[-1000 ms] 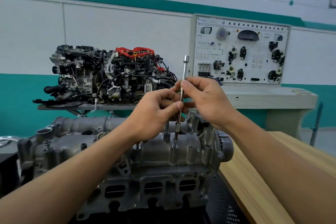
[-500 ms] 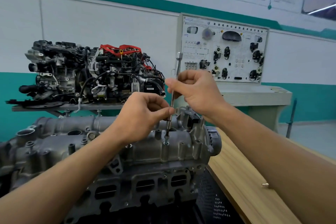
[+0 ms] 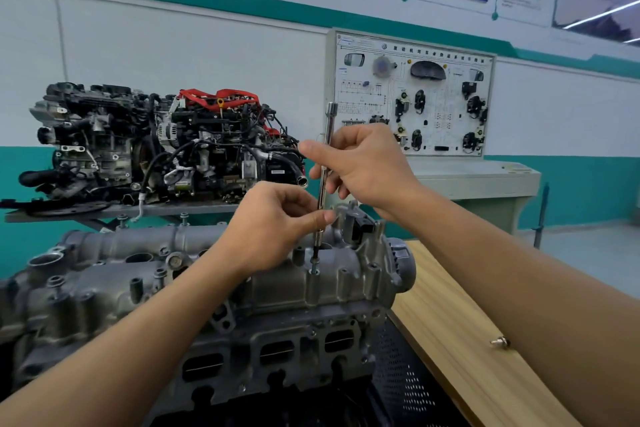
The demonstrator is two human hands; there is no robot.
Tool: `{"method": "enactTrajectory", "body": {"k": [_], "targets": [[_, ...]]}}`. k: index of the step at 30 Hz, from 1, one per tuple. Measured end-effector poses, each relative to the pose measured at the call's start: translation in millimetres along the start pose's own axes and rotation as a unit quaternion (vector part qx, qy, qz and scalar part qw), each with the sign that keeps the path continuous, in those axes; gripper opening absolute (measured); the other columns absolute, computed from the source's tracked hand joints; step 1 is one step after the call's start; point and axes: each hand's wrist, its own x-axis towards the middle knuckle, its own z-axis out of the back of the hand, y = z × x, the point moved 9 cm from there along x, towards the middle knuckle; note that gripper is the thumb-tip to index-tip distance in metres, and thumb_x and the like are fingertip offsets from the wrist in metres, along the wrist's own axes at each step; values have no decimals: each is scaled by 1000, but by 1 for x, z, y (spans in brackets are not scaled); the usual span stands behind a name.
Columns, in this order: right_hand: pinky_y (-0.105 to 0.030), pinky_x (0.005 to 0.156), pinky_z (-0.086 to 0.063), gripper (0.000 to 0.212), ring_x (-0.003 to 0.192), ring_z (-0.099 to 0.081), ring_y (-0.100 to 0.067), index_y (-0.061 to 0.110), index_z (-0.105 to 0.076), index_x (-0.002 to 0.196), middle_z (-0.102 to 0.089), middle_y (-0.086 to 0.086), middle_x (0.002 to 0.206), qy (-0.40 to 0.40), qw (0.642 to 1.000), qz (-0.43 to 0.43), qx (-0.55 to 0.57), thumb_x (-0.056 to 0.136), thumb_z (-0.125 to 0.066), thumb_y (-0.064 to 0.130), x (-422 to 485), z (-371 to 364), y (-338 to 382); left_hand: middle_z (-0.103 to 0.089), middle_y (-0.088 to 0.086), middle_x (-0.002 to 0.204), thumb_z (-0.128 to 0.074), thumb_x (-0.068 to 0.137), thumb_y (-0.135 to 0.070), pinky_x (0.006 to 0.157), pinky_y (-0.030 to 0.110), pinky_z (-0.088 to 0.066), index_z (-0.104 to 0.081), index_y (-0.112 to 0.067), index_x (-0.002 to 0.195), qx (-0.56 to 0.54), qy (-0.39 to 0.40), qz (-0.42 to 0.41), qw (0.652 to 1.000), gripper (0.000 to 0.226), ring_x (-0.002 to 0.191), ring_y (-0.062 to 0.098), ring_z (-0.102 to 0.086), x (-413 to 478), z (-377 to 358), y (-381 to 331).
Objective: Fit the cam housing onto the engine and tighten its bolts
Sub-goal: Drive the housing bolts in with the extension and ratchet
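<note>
The cam housing (image 3: 294, 291) lies under both hands. Its long axis runs from left to right and a little away from the person, and its top side faces up. It sits on the engine (image 3: 304, 326), whose row of dark ports faces the person. The driver (image 3: 329, 128) stands almost upright and its top leans slightly to the right. Its lower tip is on a bolt (image 3: 314, 269) in the housing, just below the left hand (image 3: 277, 225). This hand pinches the lower shaft between thumb and fingers. The right hand (image 3: 363, 166) is higher and holds the middle of the shaft with curled fingers.

To the right of the hands is a wooden counter (image 3: 450, 315). On it, beside the right forearm, lies one small loose bolt (image 3: 500, 342). Behind the left hand a second engine (image 3: 156, 142) with red parts rests on a metal stand (image 3: 121, 210). Behind the right hand a white training board (image 3: 433, 97) stands at a white and green wall (image 3: 173, 45).

The housing is dull grey cast metal with bolt towers along its near edge. The driver is thin and bright.
</note>
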Motion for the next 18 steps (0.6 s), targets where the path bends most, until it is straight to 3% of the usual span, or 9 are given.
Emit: {"method": "enactTrajectory", "body": {"k": [3,5,8,10,12,14,16,18], "targets": [[-20,39,-41,28,42,-57,-11,10,-68,72,-75,-7,72,1,1000,-12,9,87,-75,32,2,-5,-2,-73,16,71,-77,85,-26,49,26,-45,-73,-3,78,16,-9,2,1000,24,48,18,-55,2,3,3],[-21,42,-43,23,46,-59,-12,12,-71,80,-76,-5,79,25,1000,-16,9,94,-67,30,1,-8,-3,-78,7,77,-73,90,-22,63,30,-55,-75,-4,84,25,-7,5,1000,20,66,21,-71,2,3,5],[-22,44,-45,21,51,-61,-13,13,-70,88,-77,-3,89,71,997,-15,21,101,-56,19,-2,-12,-3,-79,-6,82,-63,98,-22,56,20,-49,-77,-9,89,53,28,8,998,21,56,5,-63,2,-3,5],[-22,44,-45,19,52,-61,-13,11,-69,90,-77,-4,90,77,997,-16,24,101,-54,13,-3,-11,-4,-78,-13,86,-55,103,-21,61,30,-53,-75,-12,95,69,53,14,996,24,61,14,-65,1,-7,4],[-22,44,-45,14,52,-61,-13,8,-69,91,-77,-6,86,56,998,-20,31,99,-58,11,-3,-6,-7,-78,-10,93,-50,105,-19,76,46,-56,-71,-9,100,56,64,26,996,24,86,37,-70,0,-11,3],[-22,44,-46,6,52,-63,-14,6,-69,89,-76,-7,79,26,998,-20,45,93,-67,10,-3,-2,-9,-79,-1,94,-54,103,-25,82,56,-52,-69,-8,101,25,66,26,997,23,95,48,-66,-1,-14,2],[-21,43,-46,9,49,-63,-14,6,-69,83,-74,-6,70,-6,998,-14,54,86,-76,11,-2,2,-10,-76,17,92,-66,90,-40,82,60,-52,-69,-7,98,3,54,17,998,34,94,50,-65,-2,-13,0],[-19,43,-46,17,46,-60,-12,9,-68,77,-69,-3,59,-36,998,-2,44,78,-84,14,-1,4,-11,-74,23,84,-77,83,-38,75,55,-56,-67,-2,91,1,26,13,1000,38,80,47,-66,-1,-7,2]]}}
